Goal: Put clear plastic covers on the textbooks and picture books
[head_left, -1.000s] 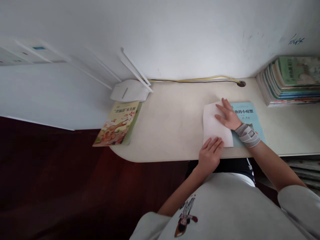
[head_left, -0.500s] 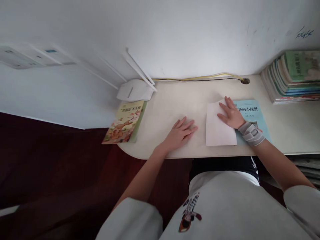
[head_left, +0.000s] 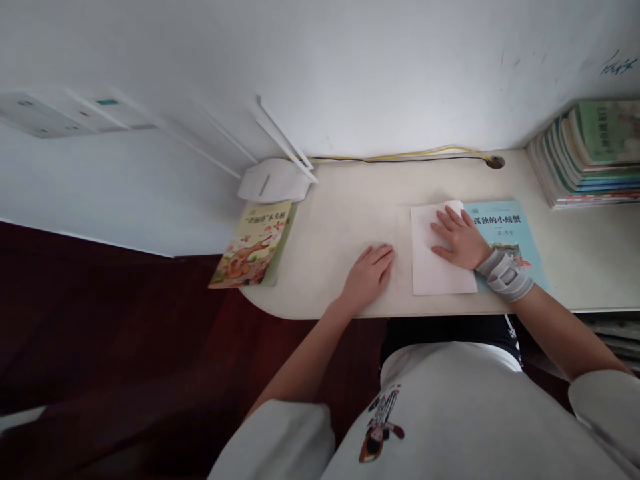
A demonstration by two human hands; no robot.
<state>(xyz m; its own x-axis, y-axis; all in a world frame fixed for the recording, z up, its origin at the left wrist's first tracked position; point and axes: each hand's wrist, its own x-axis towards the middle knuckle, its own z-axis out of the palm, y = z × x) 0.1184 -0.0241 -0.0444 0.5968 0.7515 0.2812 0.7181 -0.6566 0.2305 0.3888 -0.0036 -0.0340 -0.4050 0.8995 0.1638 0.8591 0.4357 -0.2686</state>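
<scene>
A blue picture-covered book [head_left: 505,230] lies on the white desk [head_left: 340,200]. Its left part is covered by a blank white sheet or flap [head_left: 425,267]; whether the two are joined I cannot tell. My right hand [head_left: 460,240], with a grey wrist brace [head_left: 506,275], rests flat on the white sheet, fingers spread, close to the blue cover. To the left of the sheet, my left hand [head_left: 369,277] lies palm down on the bare desk, fingers extended and holding nothing.
A white router [head_left: 273,181] with antennas stands at the back left. Before it, a yellow book [head_left: 255,243] on a green one overhangs the desk's left edge. Cables [head_left: 400,156] run along the wall to a hole. Stacked books [head_left: 570,160] stand at the right.
My right hand has slid slightly down on the white sheet, showing more of the blue cover. My left hand has drawn its fingers closer together and shifted slightly right.
</scene>
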